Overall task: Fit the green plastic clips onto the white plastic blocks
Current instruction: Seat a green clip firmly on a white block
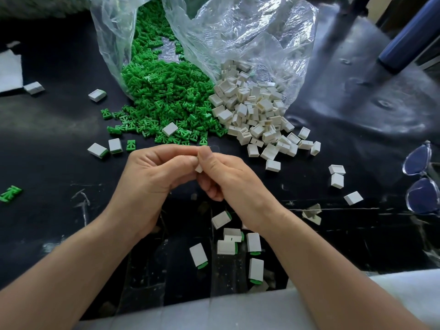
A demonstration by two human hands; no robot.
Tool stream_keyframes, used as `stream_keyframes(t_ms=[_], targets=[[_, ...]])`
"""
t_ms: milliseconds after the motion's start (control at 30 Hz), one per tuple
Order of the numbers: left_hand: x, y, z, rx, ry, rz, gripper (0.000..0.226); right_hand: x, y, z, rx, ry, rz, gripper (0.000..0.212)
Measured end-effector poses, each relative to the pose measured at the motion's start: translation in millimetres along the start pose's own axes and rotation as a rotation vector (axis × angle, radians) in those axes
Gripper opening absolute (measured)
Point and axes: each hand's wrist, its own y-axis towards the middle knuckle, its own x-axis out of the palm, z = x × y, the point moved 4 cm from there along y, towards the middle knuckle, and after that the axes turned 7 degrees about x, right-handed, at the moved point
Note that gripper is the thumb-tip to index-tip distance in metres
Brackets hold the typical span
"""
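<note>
Both hands work together on the near side of the clear plastic bag [238, 39], well out from its mouth. The left hand [152, 172] and right hand [223, 175] are curled, fingertips meeting, and pinch one white block [198, 168] between them. Only a corner of it shows; whether a clip is already in it cannot be told. Supply: loose green clips [162, 101] spill from the bag's left opening and white blocks [257, 115] from its right, the two heaps touching along their edge just outside the mouth. Finished pieces [232, 244], white with a green tab showing at one end, lie farthest from the bag, on the near edge of the dark table [59, 129]. Appearance: the blocks are small rectangular shells, matt white, open at one end, some with a thin slot in a face. The clips are flat, bright green, with splayed legs off a cross bar. Handling, judged: both parts are very light, rigid moulded plastic, and smooth enough to slip from dry fingertips. The clip legs look thin and probably flex on entry. Best to hold the block by its two broad faces, open end clear, and the clip by its bar.
</note>
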Motion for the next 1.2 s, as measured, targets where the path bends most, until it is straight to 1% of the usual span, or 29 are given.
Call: stream_keyframes(t_ms=[67, 100, 133, 200, 267, 300, 333, 400, 467, 500, 567, 700, 833, 900, 967, 1000, 1067, 1100, 1200], targets=[[-5.9, 2.8, -1.3, -0.001, 0.053, 0.038, 0.014, -7.0, 1.9, 1.1, 0.032, -0.079, 0.064, 0.063], [-9.3, 4.1, -1.8, -0.004, 0.092, 0.055, 0.013, -12.5, 3.2, 1.5, 0.037, -0.099, 0.106, 0.068], [-11.7, 5.2, -2.2, -0.012, 0.121, 0.063, 0.014, -18.7, 4.4, 0.7, 0.024, -0.112, 0.161, 0.067], [-11.4, 4.7, -2.2, -0.028, 0.153, 0.044, 0.016, -32.9, 6.3, -2.0, -0.039, -0.2, 0.315, 0.05], [-6.6, 1.9, -2.6, -0.054, 0.185, -0.023, 0.016, -47.5, 9.4, -2.7, -0.105, -0.359, 0.503, 0.025], [-3.4, 0.1, -3.1, -0.075, 0.207, -0.074, 0.015, -53.8, 10.2, -2.8, -0.123, -0.441, 0.587, 0.017], [0.1, -1.8, -4.0, -0.097, 0.232, -0.139, 0.013, -58.7, 10.5, -3.1, -0.132, -0.513, 0.654, 0.016], [7.1, -6.0, -5.2, -0.146, 0.268, -0.285, 0.009, -65.6, 12.4, -1.1, -0.112, -0.617, 0.715, 0.024], [12.6, -10.4, -5.9, -0.191, 0.265, -0.399, 0.018, -68.0, 15.1, 1.4, -0.077, -0.696, 0.723, 0.029], [14.1, -11.9, -6.6, -0.207, 0.258, -0.429, 0.024, -68.0, 16.5, 2.6, -0.066, -0.726, 0.722, 0.03], [14.4, -12.5, -7.2, -0.216, 0.262, -0.432, 0.032, -66.3, 18.0, 3.5, -0.065, -0.767, 0.719, 0.029], [10.9, -9.6, -6.5, -0.196, 0.281, -0.382, 0.031, -64.8, 19.1, 2.8, -0.097, -0.778, 0.727, 0.02], [10.4, -8.8, -7.8, -0.176, 0.345, -0.4, 0.03, -64.8, 20.5, 4.4, -0.099, -0.803, 0.726, 0.016], [8.1, -7.5, -8.4, -0.16, 0.343, -0.351, 0.031, -64.8, 19.7, 3.7, -0.107, -0.787, 0.72, 0.013], [4.6, -5.4, -8.9, -0.134, 0.348, -0.263, 0.032, -63.8, 18.1, 1.9, -0.13, -0.747, 0.713, 0.01], [2.6, -3.9, -9.0, -0.121, 0.354, -0.208, 0.03, -63.1, 17.1, 0.6, -0.147, -0.711, 0.708, 0.009], [-3.6, 0.5, -10.6, -0.097, 0.359, -0.084, 0.017, -60.4, 14.9, -2.4, -0.189, -0.605, 0.685, 0.009], [-7.4, 2.5, -11.5, -0.083, 0.372, -0.027, 0.016, -57.8, 14.0, -3.6, -0.211, -0.541, 0.658, 0.012], [-15.7, 5.9, -12.1, -0.062, 0.412, 0.076, 0.028, -45.3, 12.9, -5.5, -0.247, -0.377, 0.526, 0.018]])
